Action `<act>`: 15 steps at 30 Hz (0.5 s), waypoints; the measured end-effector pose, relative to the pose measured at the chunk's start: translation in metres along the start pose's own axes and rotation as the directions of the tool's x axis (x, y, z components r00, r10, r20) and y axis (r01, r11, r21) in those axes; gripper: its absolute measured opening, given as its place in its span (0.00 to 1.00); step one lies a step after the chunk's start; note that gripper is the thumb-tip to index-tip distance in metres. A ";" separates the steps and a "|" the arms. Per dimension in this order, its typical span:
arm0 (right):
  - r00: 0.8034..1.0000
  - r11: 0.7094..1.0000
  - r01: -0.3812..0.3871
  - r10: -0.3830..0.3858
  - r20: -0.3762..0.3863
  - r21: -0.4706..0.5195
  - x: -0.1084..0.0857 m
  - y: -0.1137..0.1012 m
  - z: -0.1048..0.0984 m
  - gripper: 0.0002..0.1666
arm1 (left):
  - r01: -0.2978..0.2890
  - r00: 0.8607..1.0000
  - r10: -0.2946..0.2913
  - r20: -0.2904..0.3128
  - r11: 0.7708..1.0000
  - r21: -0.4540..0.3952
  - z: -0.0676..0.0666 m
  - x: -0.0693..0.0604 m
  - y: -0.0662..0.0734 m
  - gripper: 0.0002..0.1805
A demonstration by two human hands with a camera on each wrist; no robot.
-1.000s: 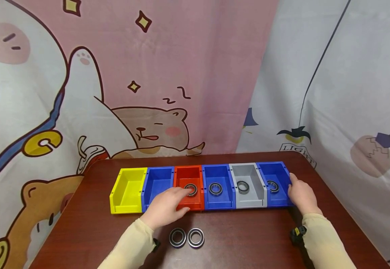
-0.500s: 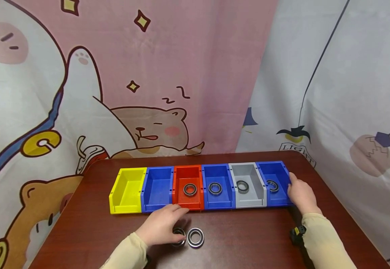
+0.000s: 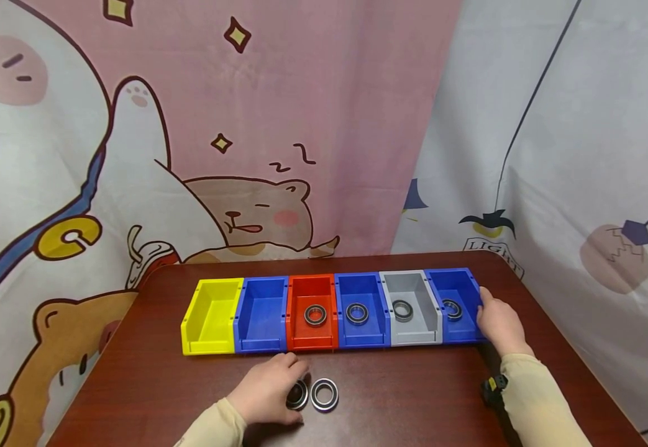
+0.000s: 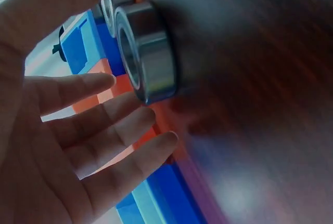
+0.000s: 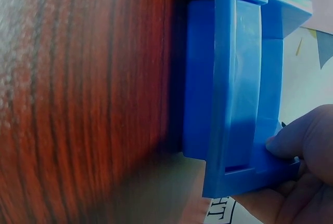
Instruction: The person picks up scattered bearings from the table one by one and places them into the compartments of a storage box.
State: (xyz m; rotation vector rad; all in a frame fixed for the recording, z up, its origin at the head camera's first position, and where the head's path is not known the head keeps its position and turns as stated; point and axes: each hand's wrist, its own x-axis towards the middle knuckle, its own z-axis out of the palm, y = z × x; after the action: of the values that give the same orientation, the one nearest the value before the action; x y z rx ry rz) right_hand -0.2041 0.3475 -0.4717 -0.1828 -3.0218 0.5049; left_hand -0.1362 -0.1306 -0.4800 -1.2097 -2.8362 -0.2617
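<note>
My left hand reaches around a steel ball bearing on the table, thumb on one side and fingers on the other. Its fingers are loosely bent, and I see no grip on the bearing. Just right of it lies a second bearing. My right hand grips the outer side wall of the rightmost blue bin, thumb inside and fingers outside. Single bearings lie in the red bin, the blue bin beside it, the grey bin and the rightmost bin.
The joined bins stand in one row across the brown table. At the row's left end are a yellow bin and a blue bin, with no bearing visible in either. A patterned curtain hangs behind the table.
My left hand has drawn back from the red bin, down and left to the bearing on the table. The bearing in the red bin is now uncovered. My right hand has stayed at the bin.
</note>
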 end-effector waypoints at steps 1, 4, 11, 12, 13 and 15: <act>1.000 1.000 -0.002 0.002 0.002 0.001 0.000 0.000 0.000 0.32 | -0.002 1.000 0.002 0.001 1.000 0.005 0.001 0.000 0.000 0.36; 1.000 1.000 -0.001 0.001 0.001 0.000 0.000 0.000 0.000 0.31 | -0.010 1.000 0.010 0.004 1.000 0.015 0.003 0.000 0.001 0.32; 1.000 1.000 0.005 -0.005 -0.007 -0.005 0.000 0.000 0.001 0.31 | -0.035 0.999 0.036 -0.028 0.998 0.047 0.010 -0.001 0.000 0.27; 1.000 1.000 0.004 -0.004 -0.006 -0.004 0.000 0.000 0.001 0.31 | -0.037 0.999 0.039 -0.033 0.998 0.048 0.010 -0.001 0.000 0.26; 1.000 1.000 0.006 -0.006 -0.007 -0.005 0.000 0.001 0.001 0.30 | -0.038 0.999 0.040 -0.036 0.998 0.048 0.010 0.000 0.000 0.25; 1.000 1.000 0.008 -0.008 -0.009 -0.005 0.000 0.001 0.000 0.30 | -0.040 0.998 0.042 -0.041 0.998 0.048 0.010 0.000 0.000 0.23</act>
State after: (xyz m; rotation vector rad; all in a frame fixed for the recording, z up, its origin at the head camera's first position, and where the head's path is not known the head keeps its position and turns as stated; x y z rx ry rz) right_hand -0.2039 0.3483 -0.4722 -0.1724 -3.0136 0.4945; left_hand -0.1356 -0.1289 -0.4898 -1.2369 -2.7622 -0.2143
